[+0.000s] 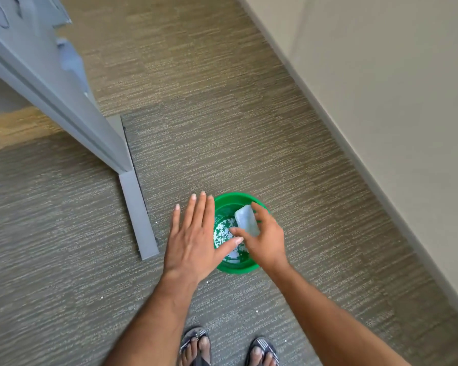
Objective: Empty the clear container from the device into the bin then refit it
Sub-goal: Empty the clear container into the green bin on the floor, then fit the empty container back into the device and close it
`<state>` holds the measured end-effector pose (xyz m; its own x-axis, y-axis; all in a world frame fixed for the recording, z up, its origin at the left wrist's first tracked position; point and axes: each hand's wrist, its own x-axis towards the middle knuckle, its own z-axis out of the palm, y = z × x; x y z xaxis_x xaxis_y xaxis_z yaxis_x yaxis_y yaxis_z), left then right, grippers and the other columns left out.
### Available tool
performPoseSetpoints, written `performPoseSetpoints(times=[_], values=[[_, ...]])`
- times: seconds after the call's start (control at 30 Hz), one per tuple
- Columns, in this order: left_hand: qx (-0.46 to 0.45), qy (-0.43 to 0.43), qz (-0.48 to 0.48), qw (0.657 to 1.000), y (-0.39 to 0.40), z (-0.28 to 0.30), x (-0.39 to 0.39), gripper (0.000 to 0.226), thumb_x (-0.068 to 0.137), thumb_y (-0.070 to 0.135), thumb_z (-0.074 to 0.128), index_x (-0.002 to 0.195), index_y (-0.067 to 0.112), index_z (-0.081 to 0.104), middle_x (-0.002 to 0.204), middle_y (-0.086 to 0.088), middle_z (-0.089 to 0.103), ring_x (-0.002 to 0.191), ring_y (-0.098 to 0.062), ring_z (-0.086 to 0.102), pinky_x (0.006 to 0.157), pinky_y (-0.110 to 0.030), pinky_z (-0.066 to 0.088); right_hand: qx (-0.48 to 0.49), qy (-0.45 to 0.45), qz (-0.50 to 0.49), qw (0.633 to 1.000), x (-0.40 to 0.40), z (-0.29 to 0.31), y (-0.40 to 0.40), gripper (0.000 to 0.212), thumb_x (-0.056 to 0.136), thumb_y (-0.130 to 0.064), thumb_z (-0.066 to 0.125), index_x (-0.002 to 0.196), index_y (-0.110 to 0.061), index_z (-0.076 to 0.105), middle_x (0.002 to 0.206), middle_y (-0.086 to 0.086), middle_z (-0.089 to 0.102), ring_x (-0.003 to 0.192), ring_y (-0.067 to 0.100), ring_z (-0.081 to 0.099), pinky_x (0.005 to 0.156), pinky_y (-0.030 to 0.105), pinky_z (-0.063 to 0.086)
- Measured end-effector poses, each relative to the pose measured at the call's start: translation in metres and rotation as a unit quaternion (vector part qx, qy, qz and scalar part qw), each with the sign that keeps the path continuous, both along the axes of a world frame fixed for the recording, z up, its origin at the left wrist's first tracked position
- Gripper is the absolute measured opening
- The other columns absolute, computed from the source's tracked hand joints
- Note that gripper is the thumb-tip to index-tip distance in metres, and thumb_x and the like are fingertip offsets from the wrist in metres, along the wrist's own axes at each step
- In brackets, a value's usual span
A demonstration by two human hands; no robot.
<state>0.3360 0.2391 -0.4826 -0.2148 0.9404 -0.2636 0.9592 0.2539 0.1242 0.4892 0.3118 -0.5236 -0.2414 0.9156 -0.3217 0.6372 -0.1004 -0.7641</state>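
Observation:
A small clear container (247, 220) is held over the round green bin (229, 200) on the carpet, gripped by my right hand (263, 237). Small white bits (222, 233) lie on the bin's bottom. My left hand (193, 239) is flat and open with fingers spread, hovering over the bin's left rim right beside the container; its thumb reaches toward my right hand. The device the container came from is not in view.
A grey desk leg and foot (139, 215) stand just left of the bin, under a grey tabletop (24, 62). A beige wall with baseboard (381, 128) runs along the right. A few white bits (101, 297) lie on the carpet. My sandalled feet (228, 350) are below.

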Motion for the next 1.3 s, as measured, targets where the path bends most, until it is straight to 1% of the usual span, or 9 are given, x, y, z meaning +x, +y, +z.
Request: performPoseSetpoints(times=[0.13,0.2,0.27,0.33,0.43,0.7,0.87,1.07,1.3], values=[[0.038,-0.023,0.019,0.999,0.021,0.062,0.011,0.119,0.074,0.094,0.002,0.159,0.01,0.002,0.169,-0.009,0.004,0.156,-0.024,0.003,0.127,-0.054,0.01,-0.131,0.189,-0.088,0.969,0.006,0.067,0.01,0.072,0.085,-0.045,0.076,0.149,-0.031,0.046,0.124,-0.003,0.07,0.104,0.012,0.072,0.096,0.041,0.058],[0.071,-0.033,0.022,0.997,0.034,0.099,0.016,0.122,0.072,0.096,0.0,0.159,0.011,-0.001,0.169,-0.008,0.001,0.156,-0.023,0.001,0.127,-0.053,0.009,-0.205,0.325,-0.139,0.913,0.007,0.112,0.022,0.057,0.094,-0.045,0.063,0.147,-0.032,0.047,0.129,0.0,0.066,0.108,0.016,0.07,0.096,0.043,0.056],[0.105,-0.051,0.031,0.993,0.046,0.142,0.02,0.124,0.07,0.098,0.004,0.159,0.012,-0.002,0.169,-0.007,0.0,0.156,-0.021,0.001,0.127,-0.052,0.008,-0.267,0.441,-0.195,0.834,0.009,0.161,0.036,0.048,0.101,-0.044,0.049,0.145,-0.026,0.05,0.122,0.011,0.065,0.092,0.022,0.067,0.087,0.043,0.055],[0.136,-0.057,0.03,0.989,0.059,0.188,0.023,0.125,0.069,0.099,0.011,0.159,0.012,-0.002,0.169,-0.006,-0.001,0.156,-0.02,0.0,0.128,-0.05,0.007,-0.309,0.492,-0.236,0.779,0.011,0.214,0.05,0.05,0.1,-0.049,0.044,0.142,-0.022,0.055,0.117,0.016,0.068,0.079,0.025,0.065,0.081,0.044,0.051],[0.168,-0.054,0.005,0.984,0.072,0.258,0.023,0.127,0.069,0.1,0.017,0.159,0.012,-0.003,0.169,-0.005,-0.004,0.156,-0.02,-0.002,0.128,-0.05,0.006,-0.33,0.538,-0.232,0.74,0.013,0.293,0.063,0.052,0.1,-0.055,0.041,0.136,-0.024,0.061,0.111,0.014,0.074,0.077,0.026,0.062,0.071,0.041,0.05],[0.236,-0.025,0.021,0.971,0.069,0.439,-0.01,0.129,0.066,0.101,0.018,0.159,0.014,-0.008,0.169,-0.003,-0.009,0.155,-0.017,-0.01,0.128,-0.048,0.001,-0.296,0.586,-0.165,0.736,-0.007,0.468,0.067,0.046,0.101,-0.052,0.042,0.131,-0.027,0.066,0.106,0.014,0.079,0.081,0.026,0.061,0.075,0.041,0.05],[0.259,0.001,0.067,0.963,0.041,0.524,-0.053,0.134,0.06,0.103,0.015,0.159,0.015,-0.007,0.169,-0.003,-0.008,0.155,-0.017,-0.009,0.128,-0.046,0.0,-0.311,0.606,-0.116,0.722,-0.044,0.547,0.053,0.042,0.1,-0.051,0.046,0.125,-0.027,0.071,0.117,0.018,0.075,0.08,0.027,0.062,0.075,0.041,0.049],[0.258,0.037,0.132,0.956,-0.024,0.568,-0.119,0.128,0.064,0.101,0.019,0.159,0.019,-0.006,0.17,-0.002,-0.006,0.156,-0.019,-0.006,0.127,-0.045,0.002,-0.34,0.6,-0.057,0.722,-0.109,0.596,0.012,0.046,0.099,-0.053,0.045,0.128,-0.027,0.069,0.121,0.017,0.072,0.076,0.025,0.062,0.069,0.041,0.048],[0.21,0.056,0.19,0.957,-0.095,0.561,-0.188,0.13,0.057,0.103,0.005,0.159,0.023,-0.005,0.169,-0.001,-0.006,0.156,-0.022,-0.003,0.125,-0.046,0.001,-0.364,0.57,-0.018,0.736,-0.19,0.596,-0.048,0.053,0.099,-0.06,0.039,0.128,-0.026,0.069,0.123,0.018,0.073,0.078,0.025,0.062,0.07,0.043,0.052]])
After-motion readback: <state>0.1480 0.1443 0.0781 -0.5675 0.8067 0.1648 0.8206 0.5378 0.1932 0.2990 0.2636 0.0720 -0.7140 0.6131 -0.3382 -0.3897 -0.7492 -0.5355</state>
